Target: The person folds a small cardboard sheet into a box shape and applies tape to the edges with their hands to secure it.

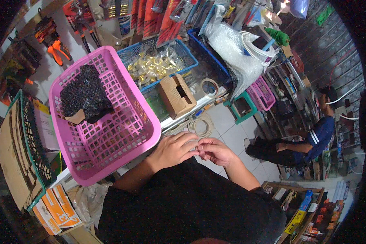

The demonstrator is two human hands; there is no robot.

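Note:
My left hand (173, 149) and my right hand (216, 151) meet in front of my black shirt, at the near edge of the counter. The fingertips of both are pinched together and touch. Whatever lies between them, if anything, is too small or hidden to make out. To the left of my hands a large pink plastic basket (148, 136) sits tilted in view, holding crumpled black bubble wrap (85, 91) with a scrap of brown cardboard. Just beyond my hands stands a brown cardboard box (175, 97) with a dark opening.
A blue basket (193, 65) of small bagged brass-coloured parts is behind the box, beside a tape roll (209, 87). Clear bubble wrap (236, 53) lies at the far right. Coiled cable (201, 126) hangs near the counter edge. A person (309, 142) is by shelves on the right.

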